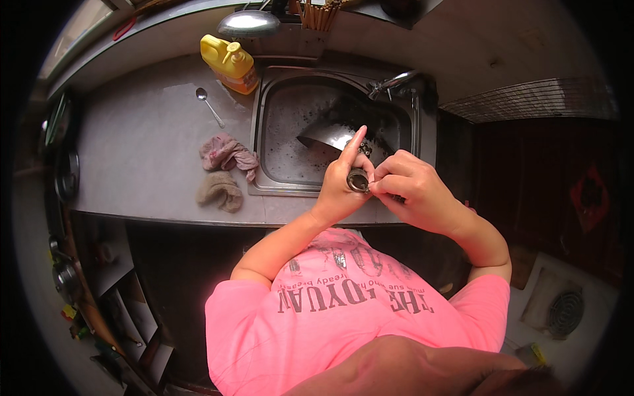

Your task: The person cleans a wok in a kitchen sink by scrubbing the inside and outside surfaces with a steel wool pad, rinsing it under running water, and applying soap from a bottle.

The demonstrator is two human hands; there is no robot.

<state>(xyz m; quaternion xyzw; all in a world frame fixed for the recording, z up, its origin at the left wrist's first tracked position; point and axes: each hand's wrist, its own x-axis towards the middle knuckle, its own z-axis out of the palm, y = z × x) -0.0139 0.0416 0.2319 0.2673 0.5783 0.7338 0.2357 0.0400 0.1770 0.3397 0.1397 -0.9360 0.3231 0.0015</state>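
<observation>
My left hand is wrapped around a small round dark metal piece, its open end facing up and the index finger stretched out over the sink. With pinched fingertips, my right hand touches the rim of that piece; whatever lies between those fingers is too small to make out. Both hands are above the front edge of a stainless steel sink. Inside the basin lies a shiny curved metal utensil, partly hidden by my left hand. Dark specks are scattered over the basin floor.
A chrome faucet stands at the sink's back right. Left of the sink are a yellow pump bottle, a metal spoon, a pinkish cloth and a brown cloth. Chopsticks and a rounded metal utensil are behind.
</observation>
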